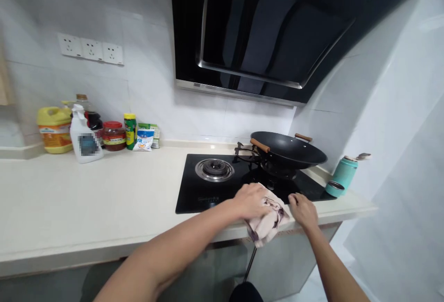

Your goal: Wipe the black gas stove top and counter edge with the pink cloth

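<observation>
My left hand [254, 201] is closed on a crumpled pale cloth [267, 225] with dark patches, at the front edge of the black gas cooktop [189, 195]. Part of the cloth hangs over the counter edge. To the right of it, my right hand [304, 210] rests by the cooktop's front edge with its fingers curled in. Whether anything is inside those fingers is hidden. Behind both hands a black wok [287, 149] with wooden handles sits on the right burner. The left burner [214, 169] is uncovered, and a dark pan support [246, 153] stands tilted beside the wok.
A range hood [256, 29] hangs low over the cooktop. A teal flask [346, 173] and its cup-like lid [335, 189] stand at the right end. Along the left wall are a white spray bottle [83, 128], a yellow jug [55, 131], a red-lidded jar [114, 136] and seasoning packs [143, 140].
</observation>
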`<state>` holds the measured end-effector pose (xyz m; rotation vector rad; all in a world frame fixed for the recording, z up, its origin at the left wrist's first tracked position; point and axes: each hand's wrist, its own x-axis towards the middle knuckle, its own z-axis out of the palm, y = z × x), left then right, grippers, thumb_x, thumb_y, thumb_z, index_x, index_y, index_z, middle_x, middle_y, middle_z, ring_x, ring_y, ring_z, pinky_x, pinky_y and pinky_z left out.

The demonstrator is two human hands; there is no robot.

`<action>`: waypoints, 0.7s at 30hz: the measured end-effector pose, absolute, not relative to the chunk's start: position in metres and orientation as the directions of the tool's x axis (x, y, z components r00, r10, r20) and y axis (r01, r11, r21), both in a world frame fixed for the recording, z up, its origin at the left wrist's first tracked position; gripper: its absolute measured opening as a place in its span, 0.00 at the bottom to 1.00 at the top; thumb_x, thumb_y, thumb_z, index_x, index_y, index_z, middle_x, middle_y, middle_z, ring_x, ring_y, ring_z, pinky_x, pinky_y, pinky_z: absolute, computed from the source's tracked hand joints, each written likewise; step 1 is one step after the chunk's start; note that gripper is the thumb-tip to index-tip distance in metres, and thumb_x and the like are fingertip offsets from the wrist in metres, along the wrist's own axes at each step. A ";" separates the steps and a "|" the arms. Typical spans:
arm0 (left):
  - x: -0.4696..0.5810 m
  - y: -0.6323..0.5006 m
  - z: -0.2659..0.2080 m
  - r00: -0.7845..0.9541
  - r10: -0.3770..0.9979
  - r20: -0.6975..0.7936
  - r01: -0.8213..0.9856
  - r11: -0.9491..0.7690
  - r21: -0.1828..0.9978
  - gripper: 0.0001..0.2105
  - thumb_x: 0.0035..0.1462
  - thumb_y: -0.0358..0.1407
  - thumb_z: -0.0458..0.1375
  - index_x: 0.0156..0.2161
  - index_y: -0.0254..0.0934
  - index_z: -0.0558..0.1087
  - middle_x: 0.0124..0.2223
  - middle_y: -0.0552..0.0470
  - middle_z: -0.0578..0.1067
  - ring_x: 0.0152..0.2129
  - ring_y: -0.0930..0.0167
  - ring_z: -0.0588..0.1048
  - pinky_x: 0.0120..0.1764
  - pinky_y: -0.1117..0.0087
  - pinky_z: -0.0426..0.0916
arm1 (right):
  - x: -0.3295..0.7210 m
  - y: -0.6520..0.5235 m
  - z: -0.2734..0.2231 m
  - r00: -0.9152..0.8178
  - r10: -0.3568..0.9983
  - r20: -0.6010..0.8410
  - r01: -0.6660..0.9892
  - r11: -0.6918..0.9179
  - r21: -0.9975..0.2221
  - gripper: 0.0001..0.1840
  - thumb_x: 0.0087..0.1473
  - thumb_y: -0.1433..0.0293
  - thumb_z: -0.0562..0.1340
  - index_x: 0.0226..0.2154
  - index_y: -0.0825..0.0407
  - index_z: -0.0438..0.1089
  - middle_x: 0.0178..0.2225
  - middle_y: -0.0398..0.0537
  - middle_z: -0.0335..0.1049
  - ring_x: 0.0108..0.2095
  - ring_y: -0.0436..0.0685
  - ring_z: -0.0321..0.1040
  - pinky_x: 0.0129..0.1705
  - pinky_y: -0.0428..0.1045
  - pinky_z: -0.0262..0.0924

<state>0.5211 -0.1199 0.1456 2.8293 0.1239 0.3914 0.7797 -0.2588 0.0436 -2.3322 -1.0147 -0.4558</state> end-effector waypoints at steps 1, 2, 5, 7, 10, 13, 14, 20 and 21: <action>0.538 -0.127 0.140 0.973 0.077 0.218 0.013 -0.959 0.283 0.31 0.57 0.54 0.55 0.61 0.39 0.69 0.63 0.40 0.69 0.61 0.54 0.64 0.62 0.52 0.57 | 0.784 -0.255 0.037 0.637 0.573 0.515 0.759 -0.582 -0.290 0.29 0.66 0.57 0.43 0.48 0.50 0.75 0.56 0.57 0.72 0.60 0.64 0.65 0.61 0.58 0.57; 0.554 -0.134 0.132 0.982 0.052 0.183 -0.003 -0.959 0.285 0.32 0.57 0.54 0.55 0.61 0.39 0.68 0.63 0.40 0.69 0.61 0.54 0.64 0.63 0.51 0.56 | 0.788 -0.252 0.031 0.624 0.584 0.519 0.767 -0.584 -0.265 0.28 0.66 0.58 0.43 0.49 0.49 0.74 0.57 0.56 0.71 0.60 0.63 0.64 0.62 0.57 0.57; 0.589 -0.148 0.106 0.990 0.040 0.137 -0.001 -0.959 0.283 0.33 0.58 0.55 0.53 0.64 0.41 0.65 0.65 0.39 0.66 0.64 0.52 0.60 0.64 0.43 0.49 | 0.796 -0.252 0.021 0.605 0.618 0.502 0.783 -0.575 -0.236 0.27 0.66 0.60 0.43 0.52 0.50 0.70 0.57 0.56 0.69 0.59 0.62 0.65 0.59 0.55 0.59; 0.601 -0.154 0.094 0.988 0.082 0.128 0.041 -0.954 0.297 0.33 0.58 0.55 0.53 0.65 0.43 0.64 0.68 0.38 0.62 0.67 0.51 0.54 0.65 0.37 0.41 | 0.798 -0.254 0.021 0.605 0.631 0.486 0.782 -0.586 -0.213 0.26 0.66 0.61 0.43 0.53 0.51 0.69 0.57 0.57 0.69 0.58 0.63 0.65 0.57 0.56 0.60; 0.602 -0.157 0.090 0.975 0.197 0.102 0.154 -0.931 0.330 0.35 0.57 0.58 0.53 0.66 0.46 0.63 0.73 0.38 0.52 0.71 0.46 0.42 0.63 0.33 0.28 | 0.796 -0.255 0.024 0.626 0.628 0.462 0.766 -0.608 -0.211 0.25 0.66 0.62 0.43 0.54 0.51 0.69 0.57 0.55 0.68 0.58 0.64 0.65 0.57 0.57 0.60; 0.583 -0.154 0.093 0.950 0.303 0.080 0.257 -0.898 0.356 0.38 0.56 0.61 0.53 0.68 0.49 0.61 0.75 0.39 0.48 0.71 0.43 0.35 0.63 0.33 0.24 | 0.792 -0.254 0.027 0.656 0.612 0.442 0.743 -0.628 -0.232 0.24 0.66 0.63 0.45 0.54 0.51 0.69 0.58 0.55 0.68 0.58 0.64 0.64 0.58 0.58 0.59; 0.573 -0.151 0.095 0.945 0.318 0.077 0.270 -0.890 0.367 0.40 0.56 0.62 0.52 0.69 0.48 0.58 0.75 0.38 0.48 0.71 0.43 0.35 0.63 0.33 0.24 | 0.790 -0.254 0.028 0.663 0.609 0.434 0.737 -0.632 -0.239 0.24 0.65 0.63 0.46 0.54 0.51 0.69 0.58 0.56 0.68 0.58 0.64 0.64 0.58 0.58 0.59; 0.483 -0.112 0.099 0.865 0.492 0.098 0.437 -0.834 0.336 0.41 0.60 0.60 0.48 0.70 0.36 0.55 0.73 0.39 0.55 0.72 0.57 0.42 0.69 0.44 0.32 | 0.783 -0.255 0.031 0.717 0.586 0.378 0.691 -0.670 -0.272 0.26 0.65 0.63 0.46 0.58 0.49 0.68 0.61 0.56 0.65 0.60 0.65 0.62 0.61 0.60 0.56; 0.465 -0.103 0.100 0.844 0.528 0.098 0.474 -0.819 0.324 0.39 0.60 0.60 0.47 0.69 0.37 0.57 0.73 0.41 0.55 0.72 0.57 0.43 0.69 0.44 0.32 | 0.782 -0.255 0.032 0.724 0.585 0.365 0.684 -0.676 -0.273 0.27 0.65 0.63 0.45 0.58 0.49 0.68 0.61 0.56 0.65 0.60 0.64 0.62 0.61 0.60 0.56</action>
